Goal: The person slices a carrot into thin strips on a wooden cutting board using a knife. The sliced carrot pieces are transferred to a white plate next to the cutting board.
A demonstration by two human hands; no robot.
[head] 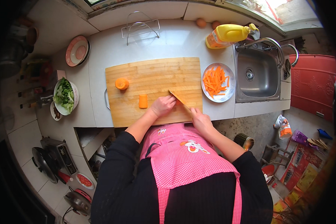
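My right hand [201, 119] is closed around the handle of a kitchen knife [179, 100], whose blade slants up and left over the wooden cutting board [151, 67]. Against the blade's left side rest the bent fingers of my left hand [164, 105]; whatever lies under them is hidden. A bit of orange carrot [178, 102] shows just right of the blade. Two larger carrot pieces [143, 101] [121, 83] are on the board to the left of my left hand. Carrot strips [215, 81] lie heaped on a round plate [231, 86] right of the board.
A steel sink [257, 75] with a faucet is at the right, a yellow bottle [226, 35] behind the plate. At the back stand a wire rack [140, 28] and eggs [201, 23]. Leftward are a bowl of leafy greens [64, 95], stacked dishes [77, 51] and a lidded pan [43, 165].
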